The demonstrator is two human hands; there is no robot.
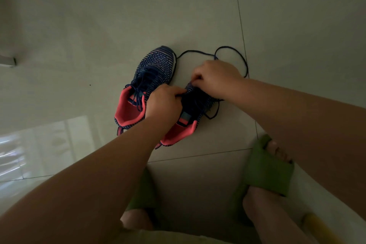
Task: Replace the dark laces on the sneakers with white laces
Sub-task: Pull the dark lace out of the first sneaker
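Two sneakers on the floor (79,25). Left hand (162,103) and right hand (215,79) each pinch the dark lace (227,49) over the right sneaker (190,113); left sneaker (150,69) laced.

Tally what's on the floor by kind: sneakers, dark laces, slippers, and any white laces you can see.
Sneakers: 2, left sneaker and right sneaker
Dark laces: 2, laced-in lace on the left sneaker, loosened lace trailing from the right
Green slippers: 2, right slipper and left slipper
White laces: 0 in view
Total: 6
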